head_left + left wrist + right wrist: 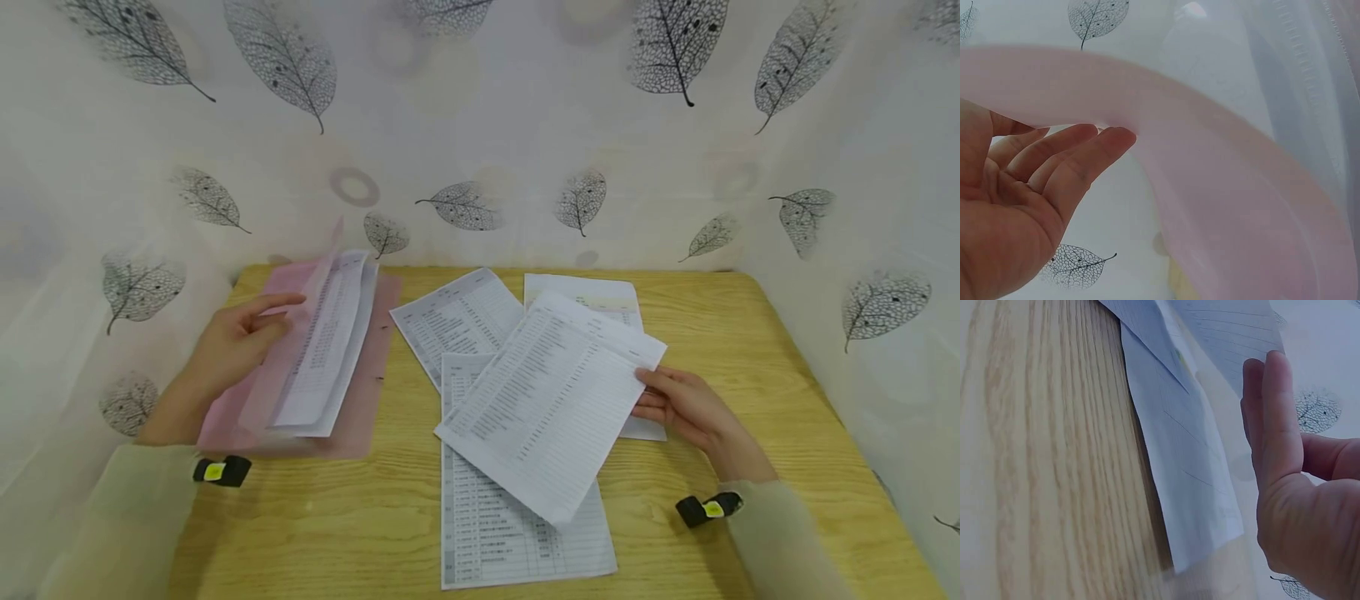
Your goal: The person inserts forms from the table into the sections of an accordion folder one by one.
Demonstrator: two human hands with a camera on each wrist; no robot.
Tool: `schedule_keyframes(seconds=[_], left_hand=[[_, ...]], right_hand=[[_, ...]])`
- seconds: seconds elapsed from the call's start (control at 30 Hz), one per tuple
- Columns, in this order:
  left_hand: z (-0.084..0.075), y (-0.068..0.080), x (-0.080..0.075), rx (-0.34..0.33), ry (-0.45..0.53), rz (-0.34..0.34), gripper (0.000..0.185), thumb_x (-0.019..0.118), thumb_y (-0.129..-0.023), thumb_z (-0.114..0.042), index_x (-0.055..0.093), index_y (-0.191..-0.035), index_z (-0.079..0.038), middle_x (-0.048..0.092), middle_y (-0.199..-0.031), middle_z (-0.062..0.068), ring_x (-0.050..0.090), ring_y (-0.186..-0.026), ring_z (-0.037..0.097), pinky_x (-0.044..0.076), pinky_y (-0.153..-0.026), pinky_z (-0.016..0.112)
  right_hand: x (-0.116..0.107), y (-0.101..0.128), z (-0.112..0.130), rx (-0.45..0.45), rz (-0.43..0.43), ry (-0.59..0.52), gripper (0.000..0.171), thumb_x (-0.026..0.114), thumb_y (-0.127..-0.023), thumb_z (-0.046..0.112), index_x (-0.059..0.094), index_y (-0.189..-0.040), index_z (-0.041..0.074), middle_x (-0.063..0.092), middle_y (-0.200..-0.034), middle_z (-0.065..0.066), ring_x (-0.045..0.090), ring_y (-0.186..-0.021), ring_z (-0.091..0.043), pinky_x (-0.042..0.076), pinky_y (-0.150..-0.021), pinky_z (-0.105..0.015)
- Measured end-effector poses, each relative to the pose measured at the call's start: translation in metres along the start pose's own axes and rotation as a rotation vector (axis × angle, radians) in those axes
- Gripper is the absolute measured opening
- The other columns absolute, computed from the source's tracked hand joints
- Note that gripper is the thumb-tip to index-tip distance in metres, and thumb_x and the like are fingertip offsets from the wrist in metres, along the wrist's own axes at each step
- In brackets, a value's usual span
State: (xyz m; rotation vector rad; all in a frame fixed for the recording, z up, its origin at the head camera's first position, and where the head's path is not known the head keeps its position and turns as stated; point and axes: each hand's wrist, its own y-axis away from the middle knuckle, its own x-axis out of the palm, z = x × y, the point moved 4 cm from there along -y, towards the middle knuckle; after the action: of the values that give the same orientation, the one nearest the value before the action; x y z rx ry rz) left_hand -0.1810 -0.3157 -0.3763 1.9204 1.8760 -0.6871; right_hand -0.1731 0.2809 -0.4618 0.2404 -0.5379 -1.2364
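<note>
On the left lies a pink folder (386,367), its translucent cover (1222,194) raised and bent. My left hand (238,337) is at the cover, fingertips touching it and the thumb apart from the index finger. Printed sheets (322,358) inside stand tilted up beside the cover. My right hand (690,408) pinches the right edge of a printed sheet (547,400), thumb on top and fingers beneath. In the right wrist view its fingers (1282,419) are long and fairly straight against the paper. The sheet slants over other papers and partly hides them.
Under the held sheet lie a long printed table (525,550), a tilted page (457,321) behind it and a white page (581,287) at the back right. All are on a wooden table (315,525). Leaf-patterned cloth (480,125) rises behind and at both sides.
</note>
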Motion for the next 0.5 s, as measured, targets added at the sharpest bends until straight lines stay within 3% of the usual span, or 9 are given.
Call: schedule_keyframes(seconds=[0.3,0.5], left_hand=[[-0.001,-0.001,-0.001,-0.003,-0.021,-0.007,0.037,0.058,-0.106,-0.015,0.064,-0.141,-0.003,0.064,-0.078,-0.021,0.038,-0.05,0.004,0.035,-0.045,0.026],[-0.002,0.0,0.001,-0.023,-0.022,0.003,0.038,0.058,-0.106,-0.015,0.063,-0.142,-0.003,0.058,-0.066,-0.017,0.037,-0.049,0.004,0.035,-0.045,0.025]], right_hand=[[0.018,-0.026,0.006,0.025,0.002,-0.022,0.016,0.053,-0.112,0.017,0.068,-0.113,0.011,0.08,-0.102,-0.004,0.079,-0.094,-0.015,0.063,-0.083,-0.031],[0.033,-0.042,0.015,0.022,0.009,0.006,0.014,0.053,-0.111,0.016,0.066,-0.114,0.008,0.08,-0.098,-0.004,0.079,-0.091,-0.015,0.063,-0.081,-0.03]])
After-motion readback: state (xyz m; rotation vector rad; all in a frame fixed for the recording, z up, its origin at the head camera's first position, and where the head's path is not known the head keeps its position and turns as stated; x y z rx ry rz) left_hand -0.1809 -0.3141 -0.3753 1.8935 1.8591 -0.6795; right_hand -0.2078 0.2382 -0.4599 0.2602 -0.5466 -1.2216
